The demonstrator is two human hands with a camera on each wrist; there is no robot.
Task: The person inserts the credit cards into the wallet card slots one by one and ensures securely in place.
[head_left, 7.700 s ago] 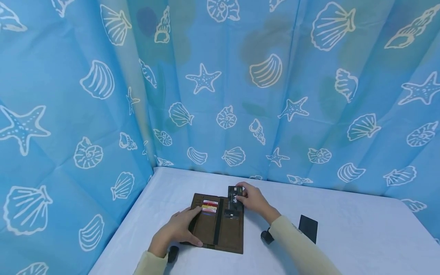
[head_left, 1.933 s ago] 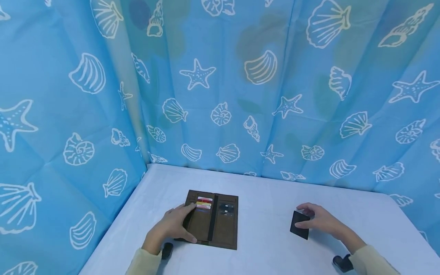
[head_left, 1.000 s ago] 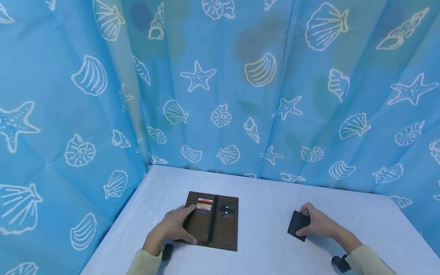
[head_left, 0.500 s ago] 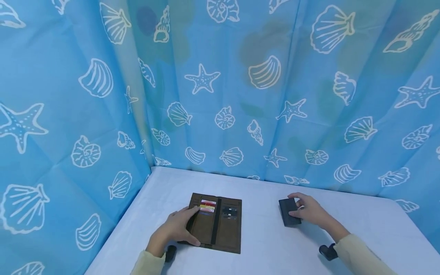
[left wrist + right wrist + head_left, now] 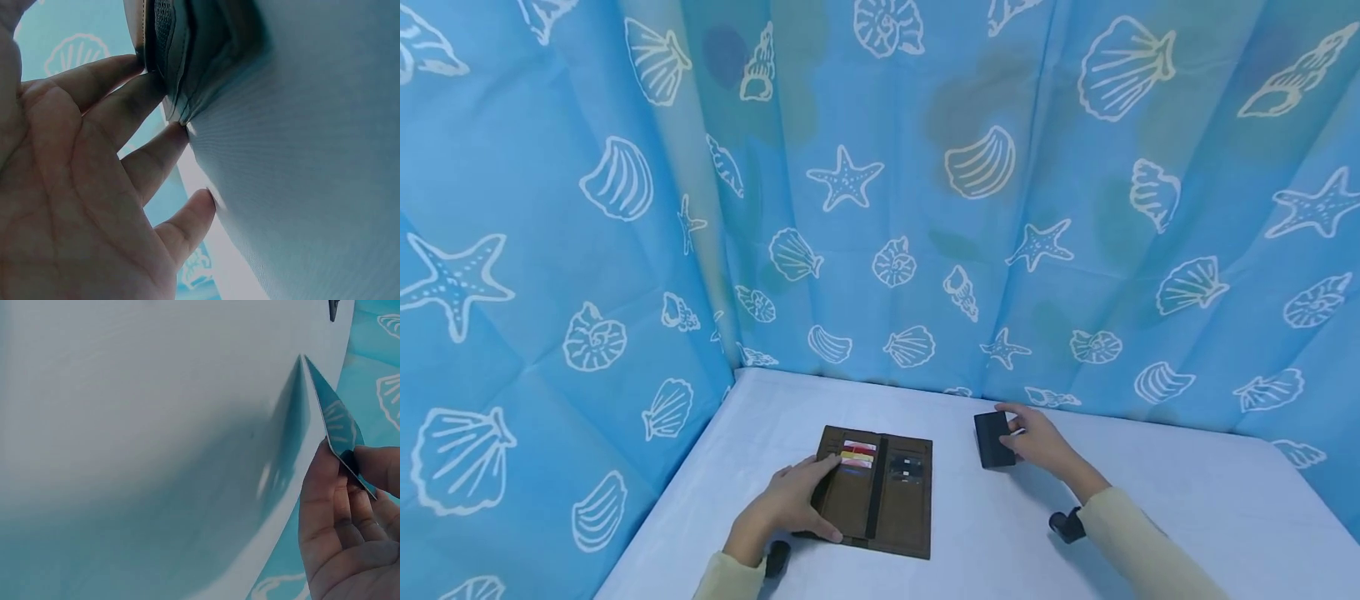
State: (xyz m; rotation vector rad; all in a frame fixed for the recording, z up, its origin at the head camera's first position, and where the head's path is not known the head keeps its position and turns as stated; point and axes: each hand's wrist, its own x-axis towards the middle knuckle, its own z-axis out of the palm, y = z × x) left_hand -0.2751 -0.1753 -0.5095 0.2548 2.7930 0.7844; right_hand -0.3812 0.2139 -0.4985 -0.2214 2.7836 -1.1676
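Note:
A brown bifold wallet [image 5: 904, 525] lies spread open on the white table. Several colourful cards [image 5: 857, 454] show in its left slots, and dark cards [image 5: 906, 468] in its right slots. My left hand [image 5: 793, 498] rests at the wallet's left side, the thumb by its lower edge. In the left wrist view, spread, fairly straight fingers touch the wallet's edge [image 5: 178, 56]. To the wallet's right, my right hand [image 5: 1037, 440] pinches a thin black card [image 5: 992, 440] between thumb and fingers. The right wrist view shows this card [image 5: 334, 412] edge-on, glossy, tilted close above the table.
The white tablecloth [image 5: 1000, 533] runs back to a blue curtain [image 5: 910, 192] with white shell and starfish prints. Another curtain side stands at the left. Black devices [image 5: 1066, 525] sit at both wrists.
My right hand, earlier sliding a dark VIP card into the wallet's right side, has picked up the black card from the table and carried it left towards the wallet. My left hand stays put.

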